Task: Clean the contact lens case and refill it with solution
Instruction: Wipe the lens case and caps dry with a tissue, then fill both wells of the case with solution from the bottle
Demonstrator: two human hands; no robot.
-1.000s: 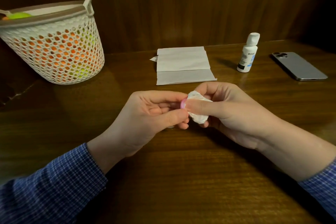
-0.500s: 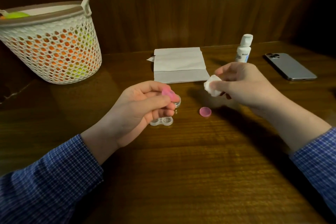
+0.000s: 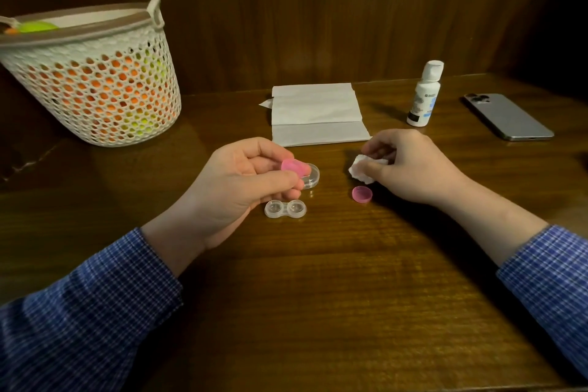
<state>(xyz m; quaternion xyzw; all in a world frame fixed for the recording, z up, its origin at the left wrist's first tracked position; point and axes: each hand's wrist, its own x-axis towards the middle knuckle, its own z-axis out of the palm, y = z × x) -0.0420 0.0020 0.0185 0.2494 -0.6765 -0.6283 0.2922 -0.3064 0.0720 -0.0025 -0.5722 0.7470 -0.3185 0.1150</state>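
Observation:
The clear two-well lens case (image 3: 285, 209) lies open on the wooden table, just below my left hand (image 3: 248, 181). That hand pinches a pink cap (image 3: 293, 167) between thumb and fingers. A second pink cap (image 3: 362, 194) lies on the table near my right hand (image 3: 410, 165), which holds a crumpled white tissue (image 3: 361, 170) low over the table. A small clear round dish (image 3: 311, 176) sits partly behind my left fingers. The white solution bottle (image 3: 424, 95) stands upright at the back right, cap on.
Folded white tissues (image 3: 316, 113) lie at the back centre. A white mesh basket (image 3: 95, 79) with orange and green contents stands at the back left. A grey phone (image 3: 509, 118) lies face down at the right. A dark wood wall closes the back.
My hands have separated: the right one drew away with the tissue and lowered it toward the table, while the left keeps the pink cap. The case and second cap came into sight.

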